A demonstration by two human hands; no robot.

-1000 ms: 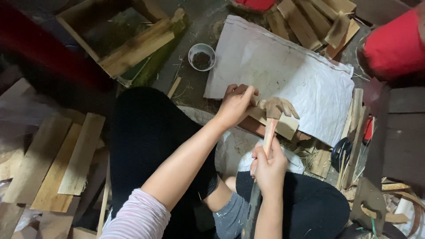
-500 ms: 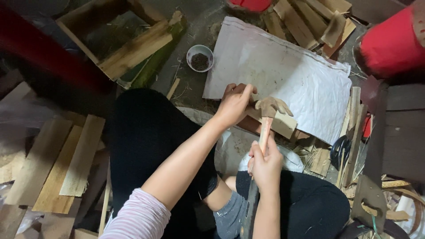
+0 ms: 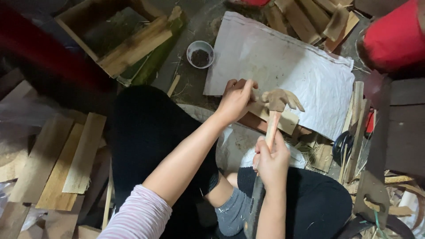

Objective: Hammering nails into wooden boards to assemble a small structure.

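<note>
- Biggest thing down there is the crumpled white sheet (image 3: 283, 66) spread on the floor, around 1 o'clock from the hands.
- Open wooden crate (image 3: 119, 35) sits up at 11 o'clock, and a stack of pale flat wooden planks (image 3: 57, 163) lies off at 9 o'clock.
- The light wooden strip (image 3: 274, 116) being worked lies on the near edge of the sheet, right in the middle.
- Right hand (image 3: 272, 161) is wrapped tight round the handle of the wood-handled claw hammer (image 3: 278, 102), head resting over the strip.
- Left hand (image 3: 237, 99) is curled, fingertips pinched down at the strip just at 9 o'clock of the hammer head. Can't see a nail, too small.
- Small white cup of dark bits (image 3: 200, 54) at 12 o'clock.
- Looks mid-job to me: strip placed and steadied, hammering not finished.
</note>
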